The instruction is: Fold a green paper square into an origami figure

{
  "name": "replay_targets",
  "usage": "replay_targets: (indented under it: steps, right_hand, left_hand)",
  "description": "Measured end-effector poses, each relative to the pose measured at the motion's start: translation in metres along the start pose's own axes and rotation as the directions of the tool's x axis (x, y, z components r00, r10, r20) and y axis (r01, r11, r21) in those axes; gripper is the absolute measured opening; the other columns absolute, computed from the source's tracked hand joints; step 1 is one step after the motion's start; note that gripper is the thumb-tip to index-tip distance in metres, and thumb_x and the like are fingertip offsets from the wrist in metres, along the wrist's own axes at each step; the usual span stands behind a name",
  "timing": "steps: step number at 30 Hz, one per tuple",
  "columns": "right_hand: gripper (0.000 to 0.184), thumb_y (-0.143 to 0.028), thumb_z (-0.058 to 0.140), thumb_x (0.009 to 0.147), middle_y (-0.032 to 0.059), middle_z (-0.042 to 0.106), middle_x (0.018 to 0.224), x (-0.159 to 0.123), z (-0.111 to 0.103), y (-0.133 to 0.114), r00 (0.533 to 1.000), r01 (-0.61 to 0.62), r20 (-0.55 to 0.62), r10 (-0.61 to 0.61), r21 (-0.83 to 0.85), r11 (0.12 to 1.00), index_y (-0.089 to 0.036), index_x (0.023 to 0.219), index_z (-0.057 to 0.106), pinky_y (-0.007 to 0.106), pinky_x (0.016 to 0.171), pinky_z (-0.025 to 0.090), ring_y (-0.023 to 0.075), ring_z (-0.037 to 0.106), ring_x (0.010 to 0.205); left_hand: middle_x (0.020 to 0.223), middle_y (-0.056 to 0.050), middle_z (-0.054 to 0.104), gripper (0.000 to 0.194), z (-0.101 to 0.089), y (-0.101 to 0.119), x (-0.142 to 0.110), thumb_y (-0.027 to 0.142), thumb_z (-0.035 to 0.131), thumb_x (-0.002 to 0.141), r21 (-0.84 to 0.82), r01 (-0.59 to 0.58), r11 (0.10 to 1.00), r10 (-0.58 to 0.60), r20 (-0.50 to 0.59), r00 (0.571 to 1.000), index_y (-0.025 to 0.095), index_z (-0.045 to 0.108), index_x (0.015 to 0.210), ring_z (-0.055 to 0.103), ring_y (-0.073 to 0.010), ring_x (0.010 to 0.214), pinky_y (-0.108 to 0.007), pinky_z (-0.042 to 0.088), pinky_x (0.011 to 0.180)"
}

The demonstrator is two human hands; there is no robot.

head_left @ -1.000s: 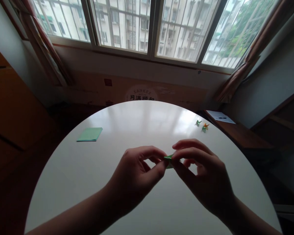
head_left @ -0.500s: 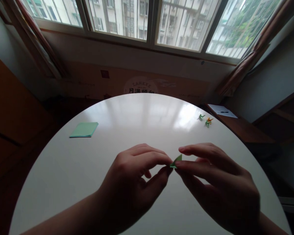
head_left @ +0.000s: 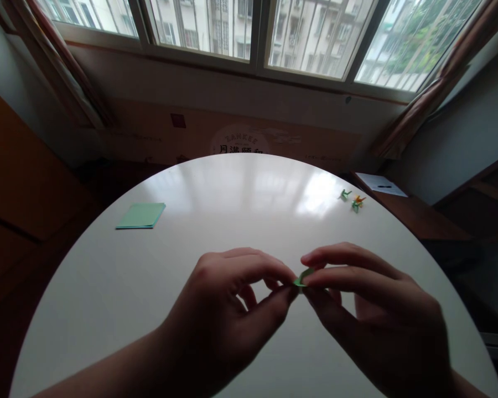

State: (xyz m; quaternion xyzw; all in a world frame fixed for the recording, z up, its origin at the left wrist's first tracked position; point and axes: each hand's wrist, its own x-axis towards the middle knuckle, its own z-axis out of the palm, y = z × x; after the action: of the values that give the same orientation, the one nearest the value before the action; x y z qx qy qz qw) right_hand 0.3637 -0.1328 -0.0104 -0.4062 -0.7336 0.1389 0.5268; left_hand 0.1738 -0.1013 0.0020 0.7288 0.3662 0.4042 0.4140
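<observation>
Folded paper [head_left: 304, 278], small and green, is up over the table [head_left: 216, 232], pinched from both sides, probably so that such a slight piece stays steady. Here's the left hand [head_left: 232, 298], thumb and forefinger narrowed onto one end, and the right hand [head_left: 377, 304] gripping the other, one finger lifted clear! The paper stack [head_left: 141, 215] and little paper figures [head_left: 345, 194] lie well apart on opposite sides, likely out of the way.
</observation>
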Motion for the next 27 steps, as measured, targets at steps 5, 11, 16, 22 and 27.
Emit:
replay_targets:
  steps: [5, 11, 16, 22, 27]
  right_hand:
    - [0.017, -0.013, 0.074, 0.084, 0.0047, 0.072, 0.097, 0.0007, 0.0032, 0.0038, 0.967, -0.253, 0.095, 0.237, 0.25, 0.935, -0.028, 0.09, 0.077, 0.025, 0.056, 0.059, 0.0207, 0.072, 0.084]
    - [0.012, -0.016, 0.077, 0.083, 0.004, 0.07, 0.097, 0.0001, 0.0047, 0.007, 0.936, -0.351, 0.127, 0.328, 0.341, 0.872, -0.028, 0.086, 0.077, 0.024, 0.058, 0.059, 0.0205, 0.072, 0.084]
    - [0.012, -0.017, 0.076, 0.084, 0.0036, 0.069, 0.097, -0.0007, 0.0052, 0.007, 0.928, -0.373, 0.137, 0.347, 0.354, 0.858, -0.028, 0.085, 0.077, 0.023, 0.056, 0.057, 0.0199, 0.071, 0.084]
    - [0.009, -0.018, 0.076, 0.085, 0.003, 0.069, 0.095, -0.0008, 0.0055, 0.0076, 0.922, -0.388, 0.149, 0.358, 0.357, 0.85, -0.027, 0.085, 0.076, 0.018, 0.05, 0.05, 0.015, 0.069, 0.074]
    - [0.005, -0.021, 0.075, 0.086, 0.0035, 0.069, 0.091, 0.0005, 0.0056, 0.0079, 0.909, -0.417, 0.165, 0.383, 0.331, 0.847, -0.025, 0.083, 0.075, 0.017, 0.045, 0.048, 0.0143, 0.068, 0.07]
  left_hand:
    - [0.071, -0.002, 0.07, 0.015, -0.0011, -0.0043, 0.0038, 0.031, 0.071, 0.081, -0.133, 0.24, 0.962, -0.226, 0.114, 0.967, 0.02, 0.079, 0.087, 0.05, -0.0098, 0.048, -0.018, 0.036, 0.039]
    - [0.066, -0.001, 0.067, 0.014, -0.0008, -0.0048, 0.0038, 0.031, 0.072, 0.079, -0.203, 0.314, 0.928, -0.289, 0.145, 0.946, 0.019, 0.078, 0.084, 0.049, -0.0101, 0.05, -0.018, 0.038, 0.042]
    - [0.063, 0.0, 0.064, 0.011, -0.0009, -0.0039, 0.0044, 0.027, 0.074, 0.078, -0.245, 0.324, 0.914, -0.295, 0.148, 0.944, 0.019, 0.078, 0.083, 0.051, -0.0111, 0.053, -0.018, 0.041, 0.044]
    - [0.063, 0.0, 0.067, 0.007, -0.0027, -0.0023, 0.0064, 0.024, 0.075, 0.077, -0.25, 0.329, 0.911, -0.295, 0.163, 0.941, 0.02, 0.078, 0.08, 0.056, -0.0125, 0.056, -0.018, 0.045, 0.046]
    - [0.062, 0.0, 0.068, 0.008, -0.0023, -0.003, 0.0082, 0.026, 0.075, 0.077, -0.271, 0.362, 0.892, -0.326, 0.17, 0.93, 0.019, 0.077, 0.081, 0.059, -0.0131, 0.055, -0.018, 0.046, 0.044]
